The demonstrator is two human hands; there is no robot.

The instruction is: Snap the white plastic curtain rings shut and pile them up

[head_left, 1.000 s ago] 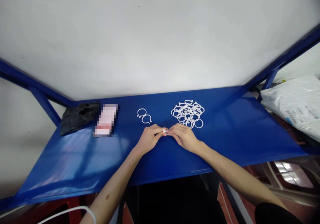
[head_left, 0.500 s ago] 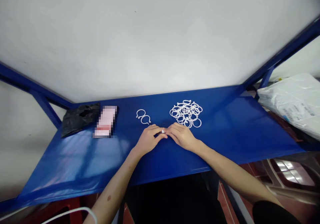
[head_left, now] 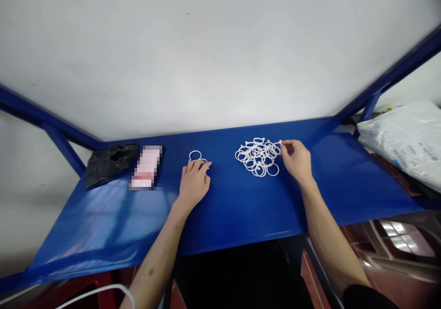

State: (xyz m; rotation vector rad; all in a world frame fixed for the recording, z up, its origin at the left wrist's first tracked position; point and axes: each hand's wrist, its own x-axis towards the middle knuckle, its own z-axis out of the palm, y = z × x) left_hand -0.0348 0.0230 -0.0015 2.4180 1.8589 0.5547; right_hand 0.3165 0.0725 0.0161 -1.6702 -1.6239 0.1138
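Observation:
My right hand (head_left: 296,160) is at the right edge of a pile of thin white plastic rings (head_left: 273,170), several with a small knob on the rim. Its thumb and forefinger pinch a white ring (head_left: 276,148) near the knob. On the left, my left hand (head_left: 195,182) lies low over the blue table with fingers bent and the thumb apart. Just beyond its fingers shows a white ring (head_left: 195,152). Part of another ring peeks out by the fingertips, the rest hidden under the hand.
A black plastic bag (head_left: 108,164) and a blurred-out pinkish rectangular item (head_left: 148,164) lie on the left of the blue table (head_left: 241,212). A white plastic-wrapped package (head_left: 406,139) stands past the right edge. Blue frame bars rise at both sides against the wall.
My hands, together at the middle around a small white piece, have parted. The left moved left over the separate rings; the right moved right to the pile and took hold of a ring.

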